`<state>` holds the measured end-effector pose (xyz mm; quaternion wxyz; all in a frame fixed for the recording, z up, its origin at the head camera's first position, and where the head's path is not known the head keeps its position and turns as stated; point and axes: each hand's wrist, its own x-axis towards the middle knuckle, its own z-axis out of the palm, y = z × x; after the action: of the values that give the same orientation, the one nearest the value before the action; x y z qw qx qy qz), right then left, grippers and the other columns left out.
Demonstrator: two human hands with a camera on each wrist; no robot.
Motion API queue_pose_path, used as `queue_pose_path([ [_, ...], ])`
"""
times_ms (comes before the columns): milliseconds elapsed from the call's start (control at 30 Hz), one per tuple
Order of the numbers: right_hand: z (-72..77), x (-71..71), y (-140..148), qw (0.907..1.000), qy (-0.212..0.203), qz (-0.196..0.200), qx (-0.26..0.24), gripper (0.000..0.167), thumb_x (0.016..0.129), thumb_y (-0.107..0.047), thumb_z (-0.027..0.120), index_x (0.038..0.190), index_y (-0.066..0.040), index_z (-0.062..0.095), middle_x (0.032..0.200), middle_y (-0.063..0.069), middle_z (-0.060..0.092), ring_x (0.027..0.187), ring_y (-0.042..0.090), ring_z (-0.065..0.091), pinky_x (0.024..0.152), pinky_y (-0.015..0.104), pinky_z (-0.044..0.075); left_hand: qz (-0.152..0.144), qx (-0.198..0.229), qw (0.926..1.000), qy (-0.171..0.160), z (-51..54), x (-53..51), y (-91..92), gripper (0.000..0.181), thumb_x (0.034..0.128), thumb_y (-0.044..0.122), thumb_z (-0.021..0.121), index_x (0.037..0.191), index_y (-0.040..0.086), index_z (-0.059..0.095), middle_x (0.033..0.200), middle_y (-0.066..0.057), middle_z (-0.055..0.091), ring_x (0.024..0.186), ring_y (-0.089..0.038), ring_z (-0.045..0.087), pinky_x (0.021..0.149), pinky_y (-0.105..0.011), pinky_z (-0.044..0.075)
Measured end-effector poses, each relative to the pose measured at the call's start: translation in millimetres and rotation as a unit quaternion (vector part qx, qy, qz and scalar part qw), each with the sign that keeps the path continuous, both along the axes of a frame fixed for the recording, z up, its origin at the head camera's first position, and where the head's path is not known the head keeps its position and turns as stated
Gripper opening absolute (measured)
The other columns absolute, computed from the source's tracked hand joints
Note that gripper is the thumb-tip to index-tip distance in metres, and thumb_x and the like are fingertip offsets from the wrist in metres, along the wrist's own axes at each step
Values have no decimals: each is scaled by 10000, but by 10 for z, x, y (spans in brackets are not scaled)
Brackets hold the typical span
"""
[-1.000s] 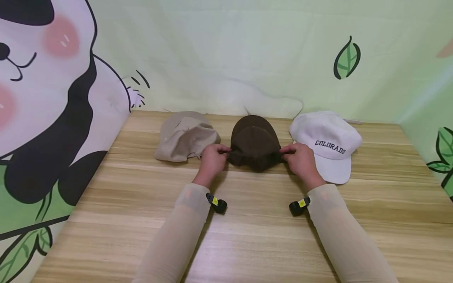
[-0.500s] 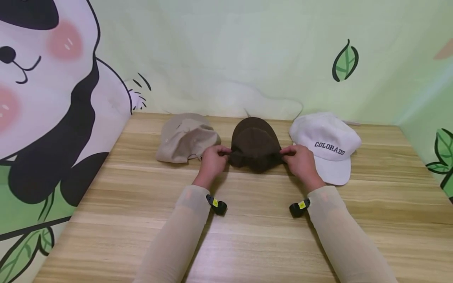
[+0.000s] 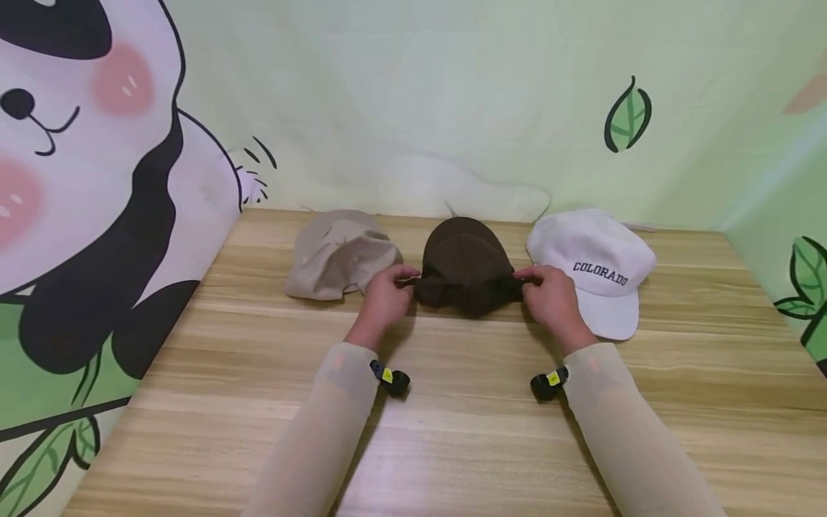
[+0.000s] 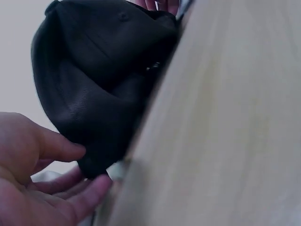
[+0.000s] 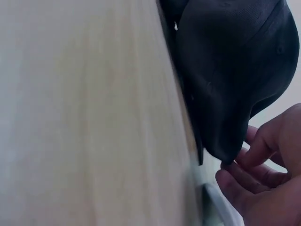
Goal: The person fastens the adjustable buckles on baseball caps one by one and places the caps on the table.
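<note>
Behind the fingers there was a pale green wall, and below them was a wooden table. Far to the left of the left fingers, a panda was printed. Then came the beige cap, crumpled on the table, just to the left of the left fingers and a little beyond them. The left hand, below which a beige sleeve and a small camera were seen, held the left edge of the brown cap in a narrow grip, the thumb on one side and the other fingers under it. The brown cap was between the two hands, and its visor pointed away from the fingers, toward the wall. The right hand pinched the right edge of the same cap with its fingertips, also narrow. Just to the right of the right fingers lay the white cap, with the word COLORADO on it and its visor toward the person; the hand covered a part of it. Above this cap, a leaf was printed.
</note>
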<state>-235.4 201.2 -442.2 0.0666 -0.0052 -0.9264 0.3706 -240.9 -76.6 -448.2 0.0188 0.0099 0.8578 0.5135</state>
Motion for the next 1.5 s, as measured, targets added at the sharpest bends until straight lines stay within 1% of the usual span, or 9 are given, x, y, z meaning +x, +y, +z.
queue_pose_path([
  [133, 64, 19, -39, 9998, 81, -108, -119, 339, 882, -76, 459, 1100, -90, 718, 1106, 141, 669, 1018, 285, 572, 849, 380, 454, -66, -144, 9998, -77, 76, 18, -39, 302, 933, 27, 547, 1213, 98, 636, 1247, -120, 622, 1146, -243, 582, 945, -377, 503],
  [333, 195, 51, -144, 9982, 348, -79, -477, 354, 899, -101, 451, 1147, -109, 705, 1223, 141, 642, 1157, 299, 597, 977, 458, 482, -161, -291, 9992, -229, 177, 55, -111, 308, 959, 120, 561, 1262, 94, 606, 1281, -115, 601, 1185, -264, 564, 1009, -420, 473],
  [567, 355, 124, -294, 9933, 932, -42, -686, 323, 894, -82, 501, 1137, -108, 712, 1190, 117, 656, 1119, 284, 591, 980, 441, 473, -171, -272, 9994, -102, 325, 118, -198, 301, 972, 175, 570, 1255, 79, 602, 1287, -115, 597, 1196, -275, 555, 1018, -416, 468],
  [700, 424, 164, -395, 9902, 1226, 123, -651, 328, 893, -66, 509, 1150, -117, 708, 1237, 108, 637, 1182, 280, 572, 983, 455, 470, -114, -215, 9995, -178, 419, 168, -242, 317, 978, 201, 563, 1275, 96, 590, 1322, -103, 568, 1216, -276, 552, 989, -416, 489],
  [733, 442, 175, -424, 9895, 1276, 178, -650, 331, 893, -61, 512, 1154, -120, 707, 1244, 101, 633, 1117, 292, 598, 927, 458, 488, -86, -217, 9996, -182, 438, 178, -254, 322, 978, 209, 561, 1280, 99, 587, 1329, -107, 560, 1218, -280, 549, 990, -420, 487],
  [933, 536, 226, -602, 9832, 1635, 532, -610, 346, 896, -23, 500, 1166, -103, 701, 1260, 100, 617, 1079, 283, 603, 762, 402, 472, 62, -189, 9997, -131, 520, 227, -346, 365, 981, 259, 550, 1313, 110, 568, 1377, -110, 530, 1242, -280, 535, 1019, -437, 468],
  [967, 548, 229, -630, 9817, 1707, 585, -612, 346, 894, -18, 501, 1164, -98, 702, 1259, 105, 617, 1153, 273, 580, 792, 392, 470, 79, -152, 9998, -123, 531, 235, -364, 367, 981, 257, 546, 1315, 105, 567, 1378, -108, 530, 1241, -279, 535, 1015, -438, 471],
  [1200, 607, 259, -808, 9749, 1930, 920, -616, 364, 879, -8, 493, 1170, -91, 696, 1272, 104, 607, 1220, 279, 552, 936, 447, 491, 223, -10, 9997, 22, 626, 279, -498, 354, 991, 249, 530, 1304, 88, 564, 1334, -107, 555, 1222, -281, 535, 992, -435, 479],
  [1500, 626, 271, -1036, 9714, 1973, 1173, -614, 353, 872, -9, 513, 1162, -93, 697, 1262, 89, 608, 1083, 269, 640, 929, 432, 518, 472, 342, 9980, 262, 721, 334, -658, 379, 989, 208, 541, 1337, 58, 524, 1311, -156, 555, 1212, -287, 521, 988, -425, 474],
])
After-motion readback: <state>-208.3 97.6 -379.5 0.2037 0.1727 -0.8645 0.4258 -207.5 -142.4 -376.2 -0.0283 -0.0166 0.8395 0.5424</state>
